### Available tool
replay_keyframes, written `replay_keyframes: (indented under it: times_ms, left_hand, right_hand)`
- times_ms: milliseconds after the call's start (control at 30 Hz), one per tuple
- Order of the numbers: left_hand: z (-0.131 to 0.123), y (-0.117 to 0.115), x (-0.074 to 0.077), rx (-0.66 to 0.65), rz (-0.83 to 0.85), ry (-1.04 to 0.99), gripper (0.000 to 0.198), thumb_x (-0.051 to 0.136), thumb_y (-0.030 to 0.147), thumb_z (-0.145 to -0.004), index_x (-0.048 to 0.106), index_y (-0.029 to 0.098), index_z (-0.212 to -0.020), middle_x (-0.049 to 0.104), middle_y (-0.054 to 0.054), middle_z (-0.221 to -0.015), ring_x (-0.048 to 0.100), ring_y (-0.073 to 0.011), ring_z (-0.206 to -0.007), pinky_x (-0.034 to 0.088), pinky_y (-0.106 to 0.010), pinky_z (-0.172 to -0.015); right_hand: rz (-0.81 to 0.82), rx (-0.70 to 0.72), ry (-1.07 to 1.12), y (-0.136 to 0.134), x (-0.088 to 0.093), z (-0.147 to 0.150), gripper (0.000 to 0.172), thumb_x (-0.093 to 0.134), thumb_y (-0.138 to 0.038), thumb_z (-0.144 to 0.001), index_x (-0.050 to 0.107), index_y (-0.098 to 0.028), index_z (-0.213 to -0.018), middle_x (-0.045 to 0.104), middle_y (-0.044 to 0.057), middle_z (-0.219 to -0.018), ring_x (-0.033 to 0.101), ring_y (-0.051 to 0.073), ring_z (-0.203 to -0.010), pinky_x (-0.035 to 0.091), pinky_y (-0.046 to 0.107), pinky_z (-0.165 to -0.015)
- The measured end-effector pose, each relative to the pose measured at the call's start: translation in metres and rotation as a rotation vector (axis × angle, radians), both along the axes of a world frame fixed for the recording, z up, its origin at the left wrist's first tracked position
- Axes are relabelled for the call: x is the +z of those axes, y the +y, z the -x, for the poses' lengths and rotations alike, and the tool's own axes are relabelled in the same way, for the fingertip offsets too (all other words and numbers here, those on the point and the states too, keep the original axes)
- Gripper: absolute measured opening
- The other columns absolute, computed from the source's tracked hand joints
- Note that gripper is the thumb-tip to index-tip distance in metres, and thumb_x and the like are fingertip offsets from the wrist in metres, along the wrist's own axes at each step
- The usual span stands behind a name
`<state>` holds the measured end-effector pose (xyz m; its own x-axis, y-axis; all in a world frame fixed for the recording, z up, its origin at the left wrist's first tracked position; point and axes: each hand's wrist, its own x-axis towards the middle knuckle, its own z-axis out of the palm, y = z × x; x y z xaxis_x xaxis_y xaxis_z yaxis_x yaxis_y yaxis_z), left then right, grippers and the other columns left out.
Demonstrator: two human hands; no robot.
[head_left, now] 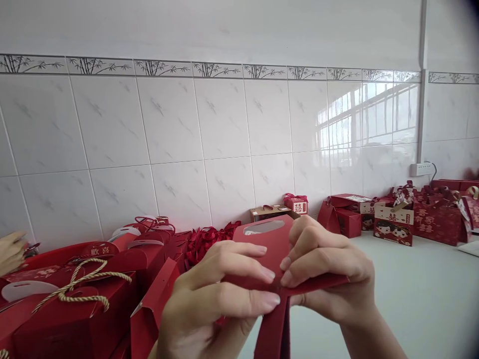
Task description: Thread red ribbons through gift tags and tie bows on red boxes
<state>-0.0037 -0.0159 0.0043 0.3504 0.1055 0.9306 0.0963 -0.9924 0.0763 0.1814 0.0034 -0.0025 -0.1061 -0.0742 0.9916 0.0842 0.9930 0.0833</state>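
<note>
Between my two hands is a red cardboard gift box [271, 249], partly folded, with an oval cut-out in its raised flap. My left hand [219, 294] is closed on the box from the left, its fingertips at a fold near the middle. From the right, my right hand [329, 264] pinches the card, with fingers curled over a fold and the thumb underneath. A narrow red strip of the card hangs below the fingertips. The palms and my hands hide much of the box's sides. An open red box [149, 304] stands just left of my left hand.
Red boxes, one with a gold cord [90, 284], crowd the left side. Behind are red ribbons [207, 242] and a small box with a bow [296, 203]. Printed gift boxes [393, 222] line the white table's [422, 299] back right. Another person's hand [13, 252] is at far left.
</note>
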Motion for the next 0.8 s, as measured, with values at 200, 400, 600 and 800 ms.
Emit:
replay_keyframes:
  times_ms: [200,400,600,800]
  left_hand:
    - [0.001,0.002,-0.004,0.008,0.011,-0.045,0.033,0.061,0.000,-0.081,0.070,0.029,-0.093,0.073,0.001,-0.084,0.070,-0.0169,-0.082,0.059,-0.031,-0.075]
    - [0.007,0.018,-0.009,0.127,-0.006,-0.014,0.038,0.062,-0.004,-0.078,0.066,0.027,-0.099,0.071,0.000,-0.089,0.068,-0.0173,-0.086,0.056,-0.030,-0.077]
    - [0.003,0.022,-0.008,0.139,-0.018,0.026,0.036,0.061,-0.005,-0.078,0.064,0.026,-0.096,0.071,-0.001,-0.086,0.067,-0.0161,-0.083,0.056,-0.029,-0.076]
    - [0.002,0.022,-0.007,0.158,-0.018,0.004,0.033,0.058,-0.003,-0.081,0.062,0.026,-0.096,0.070,0.001,-0.085,0.067,-0.0142,-0.082,0.056,-0.026,-0.074]
  right_hand:
    - [0.001,-0.005,0.058,0.002,-0.003,0.006,0.016,0.071,-0.035,-0.085,0.071,-0.021,-0.078,0.064,0.001,-0.059,0.055,0.014,-0.055,0.045,0.032,-0.055]
    - [0.520,0.152,0.009,0.017,-0.009,0.009,0.026,0.084,-0.030,-0.071,0.074,-0.025,-0.095,0.066,-0.001,-0.069,0.059,0.012,-0.062,0.049,0.023,-0.055]
    - [0.651,0.245,-0.061,0.018,-0.007,0.006,0.018,0.082,-0.030,-0.073,0.077,-0.024,-0.090,0.064,0.003,-0.084,0.063,0.015,-0.076,0.055,0.028,-0.068]
    - [0.589,0.188,0.036,0.018,-0.008,0.011,0.020,0.083,-0.036,-0.070,0.071,-0.020,-0.071,0.058,0.001,-0.073,0.057,0.013,-0.070,0.051,0.027,-0.063]
